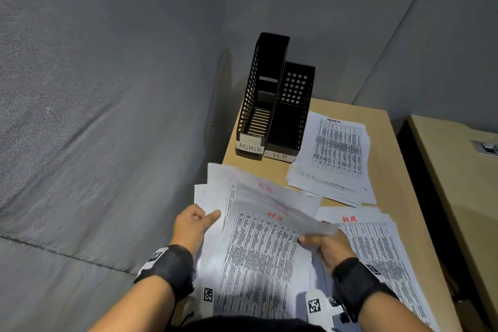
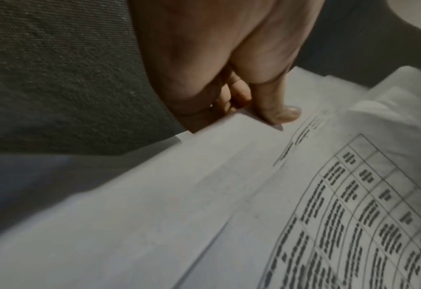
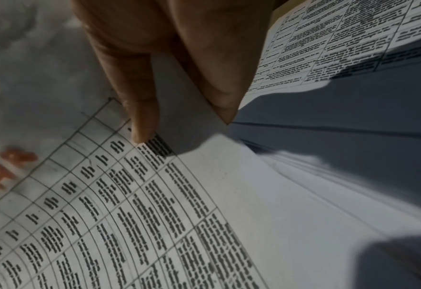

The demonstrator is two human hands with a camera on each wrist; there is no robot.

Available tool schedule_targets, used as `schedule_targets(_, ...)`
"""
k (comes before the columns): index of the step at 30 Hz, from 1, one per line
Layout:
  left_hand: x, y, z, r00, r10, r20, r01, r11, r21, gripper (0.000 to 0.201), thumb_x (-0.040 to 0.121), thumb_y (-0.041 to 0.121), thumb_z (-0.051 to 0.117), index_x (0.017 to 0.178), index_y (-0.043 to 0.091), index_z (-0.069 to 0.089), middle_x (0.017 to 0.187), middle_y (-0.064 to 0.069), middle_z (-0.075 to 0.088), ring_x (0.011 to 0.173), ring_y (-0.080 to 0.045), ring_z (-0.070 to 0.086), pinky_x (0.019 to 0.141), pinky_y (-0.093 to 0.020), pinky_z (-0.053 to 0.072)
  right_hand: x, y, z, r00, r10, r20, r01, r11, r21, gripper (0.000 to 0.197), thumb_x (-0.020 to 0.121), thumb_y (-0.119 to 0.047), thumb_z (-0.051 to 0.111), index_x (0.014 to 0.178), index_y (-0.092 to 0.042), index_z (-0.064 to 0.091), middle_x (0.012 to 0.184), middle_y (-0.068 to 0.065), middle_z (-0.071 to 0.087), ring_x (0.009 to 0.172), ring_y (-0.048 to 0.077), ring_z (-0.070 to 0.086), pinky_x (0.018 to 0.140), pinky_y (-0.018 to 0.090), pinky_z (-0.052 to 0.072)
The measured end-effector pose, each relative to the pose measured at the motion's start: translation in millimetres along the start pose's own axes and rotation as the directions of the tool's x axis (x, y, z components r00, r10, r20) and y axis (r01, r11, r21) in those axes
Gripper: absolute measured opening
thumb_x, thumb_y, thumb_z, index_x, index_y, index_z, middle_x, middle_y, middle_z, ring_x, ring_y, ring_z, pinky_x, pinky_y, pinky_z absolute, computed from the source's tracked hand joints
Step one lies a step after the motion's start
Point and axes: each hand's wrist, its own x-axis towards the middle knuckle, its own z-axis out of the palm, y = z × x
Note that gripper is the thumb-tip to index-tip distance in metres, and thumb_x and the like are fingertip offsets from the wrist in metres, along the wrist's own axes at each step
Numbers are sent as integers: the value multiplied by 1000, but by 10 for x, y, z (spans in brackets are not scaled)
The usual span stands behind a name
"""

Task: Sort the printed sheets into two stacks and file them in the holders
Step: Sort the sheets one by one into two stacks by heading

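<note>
Both hands, left hand (image 1: 192,224) and right hand (image 1: 327,246), pinch the floppy, slippery fanned HR sheets (image 1: 258,245) by their side edges, so square them up first.

White tape on the left holder (image 1: 252,105) reads "ADMIN" in handwriting, and the tape on the right holder (image 1: 289,116) beside it reads "HR". The far stack (image 1: 336,153) on the desk (image 1: 390,170) carries "ADMIN" printed above its table, while the near stack (image 1: 377,245) shows "HR" in red at the top. Red "HR" also marks the fanned sheets (image 1: 258,237) up front, and the table print itself is too fine to read.
</note>
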Motion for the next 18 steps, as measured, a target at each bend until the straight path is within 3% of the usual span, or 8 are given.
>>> schedule_targets(2,19,-23,6,1000,0,-25,-1,1000,-28,36,85,-4,65,67,14,39,42,13,39,37,-2,33,51,-25,34,-25,-12,6,1000,-5,9,5,998,-69,35,51,17,78,81,7,64,83,22,68,82,34,65,78,42,53)
schedule_targets(5,-22,18,25,1000,-8,19,9,999,-31,11,92,-5,53,86,5,54,63,-1,69,55,-12,63,57,-22,53,-36,-19,20,996,-7,83,10,999,-34,45,50,22,71,91,6,59,85,19,65,83,30,62,63,32,55)
schedule_targets(8,-22,11,5,1000,3,13,-3,1000,7,6,93,2,55,91,-3,57,62,3,68,55,-8,60,57,-18,48,-19,-9,47,990,-4,144,3,1000,8,54,56,30,66,106,9,61,100,20,69,96,34,64,67,31,59)
schedule_targets(10,4,-3,-5,1000,-1,-22,2,1000,31,17,92,9,60,100,-7,60,76,-3,70,71,-15,63,70,-25,51,-21,7,54,991,0,133,-2,1000,14,51,61,31,63,107,9,63,105,20,70,98,31,64,76,31,59)
schedule_targets(12,25,-19,-16,999,-3,-42,6,998,65,22,91,12,62,102,-6,62,86,-6,70,81,-15,65,86,-33,53,-52,-8,54,990,20,136,-17,1000,-22,38,64,29,62,99,14,61,97,18,68,87,27,65,70,26,57)
schedule_targets(15,0,11,-16,1000,-22,-17,22,998,59,13,92,12,61,90,0,64,79,2,67,78,-10,59,83,-25,50,-76,-34,78,990,40,133,-35,999,-38,30,67,33,54,69,3,56,74,19,56,60,23,55,55,28,47)
schedule_targets(17,-29,34,-16,1000,-19,-4,19,998,53,12,92,12,60,93,1,66,90,-6,69,84,-17,60,88,-32,47,-71,-36,81,991,28,132,-24,999,-38,33,66,35,52,66,3,57,79,22,61,67,29,58,60,32,47)
schedule_targets(18,-25,25,-24,1000,-15,3,15,999,37,10,92,10,59,92,3,67,92,-9,70,84,-18,62,87,-31,47,-89,-39,87,988,30,150,-22,998,-60,30,67,33,55,76,5,62,85,25,64,74,33,59,63,34,50)
